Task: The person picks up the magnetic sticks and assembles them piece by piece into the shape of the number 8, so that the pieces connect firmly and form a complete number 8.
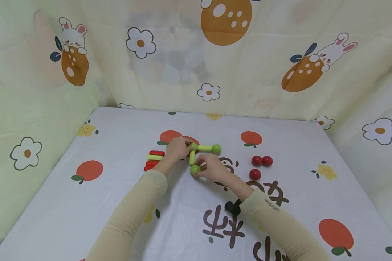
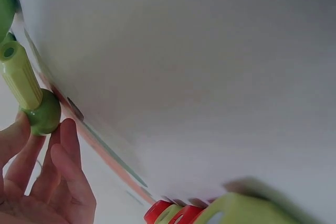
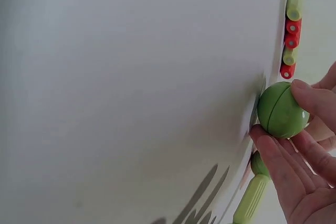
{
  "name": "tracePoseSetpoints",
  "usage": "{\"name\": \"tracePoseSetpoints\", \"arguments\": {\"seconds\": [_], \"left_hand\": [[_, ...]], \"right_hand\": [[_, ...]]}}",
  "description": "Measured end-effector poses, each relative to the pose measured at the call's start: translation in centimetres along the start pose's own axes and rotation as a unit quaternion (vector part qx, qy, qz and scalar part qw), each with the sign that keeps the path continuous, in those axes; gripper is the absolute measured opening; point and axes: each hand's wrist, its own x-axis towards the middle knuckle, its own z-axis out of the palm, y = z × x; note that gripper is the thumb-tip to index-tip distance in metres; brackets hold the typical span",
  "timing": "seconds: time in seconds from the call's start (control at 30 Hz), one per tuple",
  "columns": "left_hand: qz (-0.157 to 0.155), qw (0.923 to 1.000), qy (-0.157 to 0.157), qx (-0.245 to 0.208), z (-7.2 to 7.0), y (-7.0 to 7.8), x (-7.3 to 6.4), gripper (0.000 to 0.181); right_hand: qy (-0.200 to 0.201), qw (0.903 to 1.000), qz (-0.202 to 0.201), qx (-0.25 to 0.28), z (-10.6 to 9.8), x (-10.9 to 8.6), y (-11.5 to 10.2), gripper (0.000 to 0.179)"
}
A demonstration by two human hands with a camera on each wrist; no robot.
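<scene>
My left hand (image 1: pixel 178 148) pinches a green ball (image 2: pixel 46 113) between thumb and fingertips. Two yellow-green ribbed rods meet at that ball. One rod (image 1: pixel 204 148) runs right to another green ball (image 1: pixel 216 149); the other rod (image 1: pixel 192 158) points towards me, and its holed end shows bare in the left wrist view. Close to that end, my right hand (image 1: pixel 212 167) grips a third green ball (image 3: pixel 283 109), thumb on one side and fingers on the other. A groove runs around this ball.
Left of my left hand lies a row of red and yellow-green rods (image 1: pixel 155 158), partly behind the forearm. Several red balls (image 1: pixel 255 174) sit to the right. A black object (image 1: pixel 232 208) is at my right cuff. Printed cloth covers the table (image 1: pixel 117 188), with curtains (image 1: pixel 176 72) around it.
</scene>
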Motion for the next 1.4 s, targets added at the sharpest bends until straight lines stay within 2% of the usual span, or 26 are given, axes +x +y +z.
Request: {"name": "tracePoseSetpoints", "arguments": {"seconds": [0.37,0.87,1.07,1.4], "left_hand": [[0.002,0.9999,0.005,0.010,0.0,0.1,0.0,0.030],[-0.004,0.9998,0.002,0.020,0.0,0.0,0.0,0.032],[-0.002,0.9998,0.002,0.017,0.0,-0.1,0.0,0.031],[0.003,0.9998,-0.004,0.018,-0.1,0.0,-0.1,0.033]], "right_hand": [[0.018,0.9993,-0.031,-0.009,0.5,0.5,-0.5,0.028],[-0.003,0.9995,-0.032,0.004,0.3,0.6,-0.4,0.030],[-0.005,0.9994,-0.028,0.017,-0.4,0.5,-0.4,0.028],[0.039,0.9990,-0.002,-0.022,-2.8,0.6,0.7,0.031]]}}
